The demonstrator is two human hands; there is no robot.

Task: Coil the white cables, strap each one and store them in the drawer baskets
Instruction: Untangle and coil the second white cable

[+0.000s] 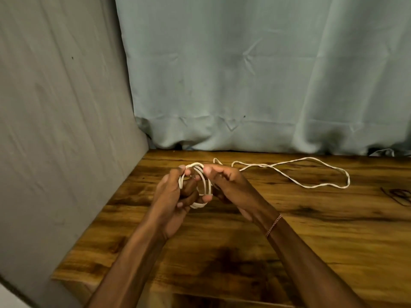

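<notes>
Above the table (289, 241), the left hand (175, 194) had its fingers curled through the cable's (196, 164) wound loops, probably to hold their shape, while the right hand (226, 181) pinched the coil's top strand, apparently feeding in slack lying rightward.

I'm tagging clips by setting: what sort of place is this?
Likely a home or makeshift indoor work corner: a wooden table set against cloth-draped walls, grey cloth on the left, pale blue-green cloth behind. The left hand and right hand coil a white cable above it.
</notes>
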